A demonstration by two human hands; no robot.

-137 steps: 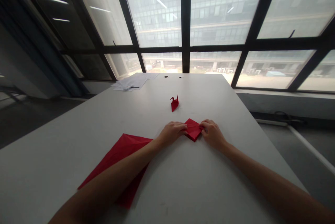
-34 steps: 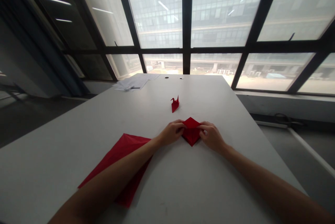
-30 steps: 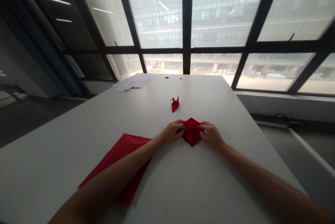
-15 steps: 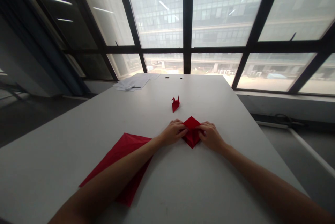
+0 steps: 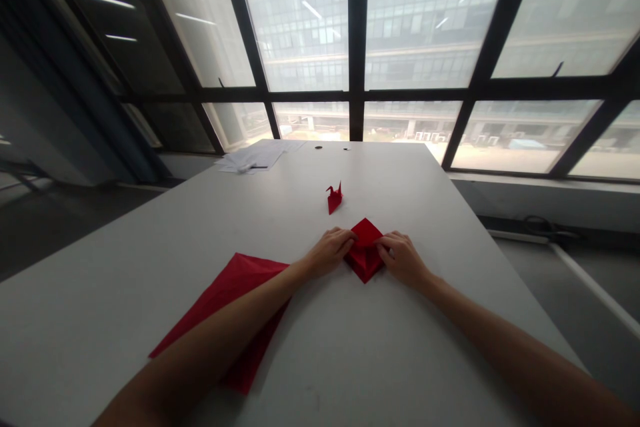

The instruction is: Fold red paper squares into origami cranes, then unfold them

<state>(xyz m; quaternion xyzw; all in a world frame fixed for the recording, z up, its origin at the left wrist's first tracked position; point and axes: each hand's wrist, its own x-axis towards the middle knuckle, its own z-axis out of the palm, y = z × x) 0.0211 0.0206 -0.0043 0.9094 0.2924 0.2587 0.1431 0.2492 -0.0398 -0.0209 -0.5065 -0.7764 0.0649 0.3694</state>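
Note:
A folded red origami paper point(image 5: 365, 255) lies on the white table as a diamond, one corner facing me. My left hand point(image 5: 333, 248) has its fingers closed on the left corner. Gripping the right corner is my right hand point(image 5: 400, 256), its fingertips pressed onto the upper layer. The middle of the diamond shows a raised, partly opened fold. Just beyond it stands a finished red paper crane point(image 5: 335, 198). Under my left forearm is a larger red paper sheet point(image 5: 230, 287), partly hidden by the arm.
The white table point(image 5: 400, 347) reaches to tall windows with dark frames point(image 5: 357, 40). White papers point(image 5: 253, 157) with a dark pen-like stick lie at its far left. A dark cable point(image 5: 545, 227) lies beyond the table's right edge.
The fold in the middle of the red paper has shifted and looks flatter and wider. My left thumb has drawn in nearer my fingers. The crane and the larger sheet stay put.

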